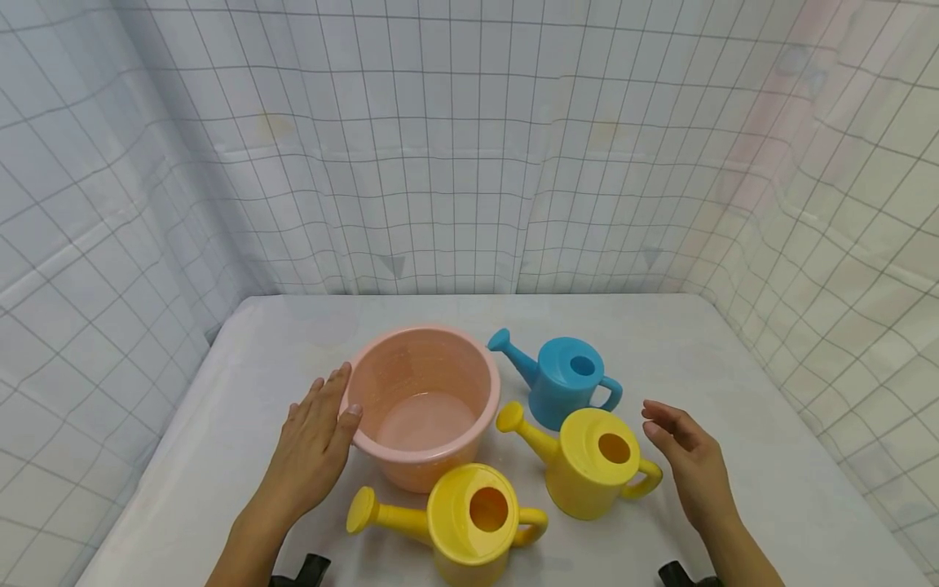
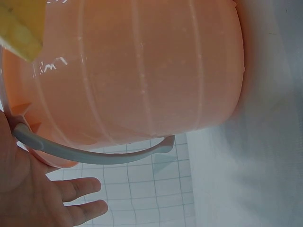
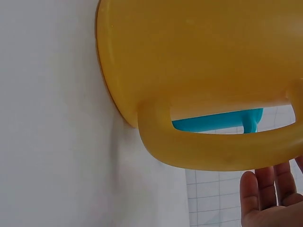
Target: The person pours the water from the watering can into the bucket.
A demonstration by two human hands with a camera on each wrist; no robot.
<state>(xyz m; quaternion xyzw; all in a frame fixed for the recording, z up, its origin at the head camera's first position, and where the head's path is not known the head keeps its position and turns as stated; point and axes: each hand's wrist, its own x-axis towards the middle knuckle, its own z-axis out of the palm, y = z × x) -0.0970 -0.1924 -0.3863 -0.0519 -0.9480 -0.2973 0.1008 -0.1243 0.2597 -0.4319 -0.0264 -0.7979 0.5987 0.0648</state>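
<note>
A pink bucket (image 1: pixel 427 420) stands on the white table, with a grey handle (image 2: pixel 102 157) hanging at its side in the left wrist view. My left hand (image 1: pixel 315 444) lies along the bucket's left rim, fingers extended and the thumb at the edge. Right of the bucket is a yellow watering can (image 1: pixel 583 456), its spout pointing left. My right hand (image 1: pixel 689 465) hovers just beside that can's handle (image 3: pixel 213 151), fingers loosely bent and holding nothing. Behind it stands a blue watering can (image 1: pixel 561 379). Another yellow watering can (image 1: pixel 458 522) stands in front of the bucket.
The white table (image 1: pixel 293 326) carries all of these things. Grid-patterned white curtains (image 1: pixel 455 163) hang behind the table and along both sides. Black straps with dark devices (image 1: pixel 311 569) show at both wrists.
</note>
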